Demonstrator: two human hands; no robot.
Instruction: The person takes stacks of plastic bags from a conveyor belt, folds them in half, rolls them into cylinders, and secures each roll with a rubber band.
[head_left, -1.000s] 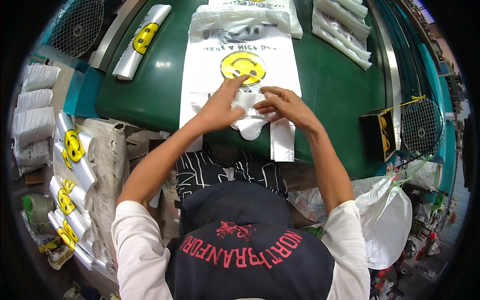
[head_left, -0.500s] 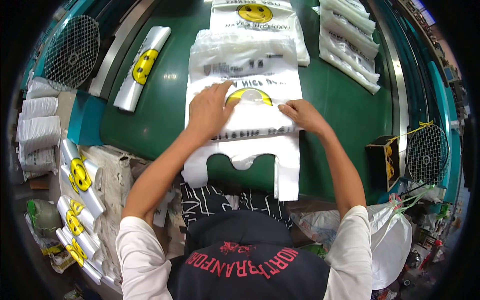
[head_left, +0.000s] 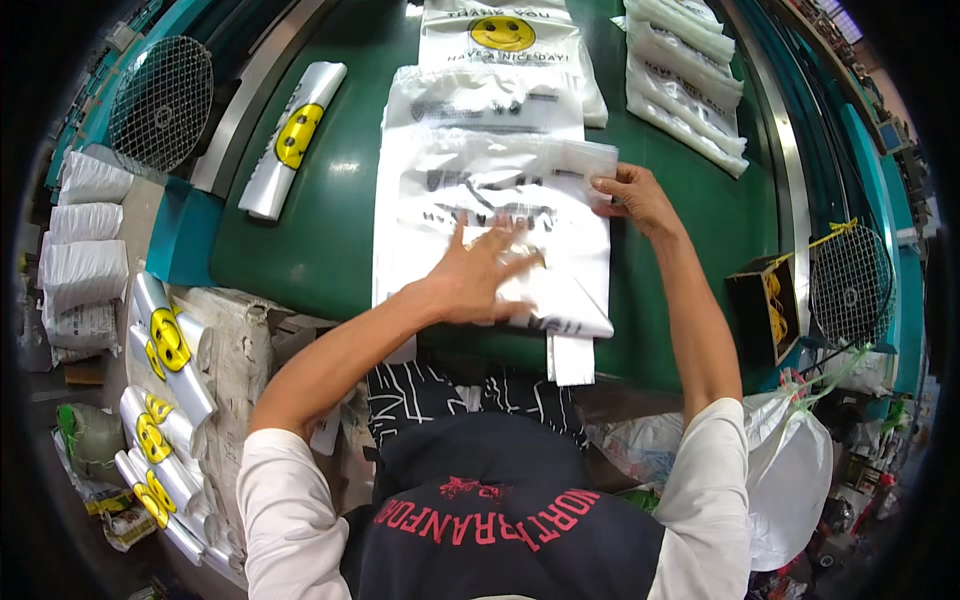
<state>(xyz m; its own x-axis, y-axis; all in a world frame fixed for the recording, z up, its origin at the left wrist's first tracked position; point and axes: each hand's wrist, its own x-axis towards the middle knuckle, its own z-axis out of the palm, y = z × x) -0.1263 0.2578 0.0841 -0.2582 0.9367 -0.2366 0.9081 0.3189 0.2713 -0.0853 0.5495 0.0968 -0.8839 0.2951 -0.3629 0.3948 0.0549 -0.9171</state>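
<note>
White plastic T-shirt bags (head_left: 420, 240) lie in a stack on the green table in front of me, printed with dark text and a yellow smiley face. The face is mostly covered by my left hand (head_left: 480, 275), which is spread open and pressed flat over the upper bag, slightly blurred. At the right edge of the stack my right hand (head_left: 640, 203) pinches the far corner of a plastic bag (head_left: 585, 158) between thumb and fingers. Part of a bag handle (head_left: 571, 360) sticks out at the table's near edge.
A rolled smiley bag bundle (head_left: 293, 140) rests on the table (head_left: 690, 270) to the left. More bags (head_left: 500, 38) lie at the far middle, and overlapping bundles (head_left: 685, 85) at the far right. Wire-guarded fans (head_left: 160, 105) flank the table; a small box (head_left: 760, 305) sits right.
The upper bag's near part is now folded up, its far edge higher on the stack. My right hand has moved away from me with its corner; my left hand has slid right and nearer.
</note>
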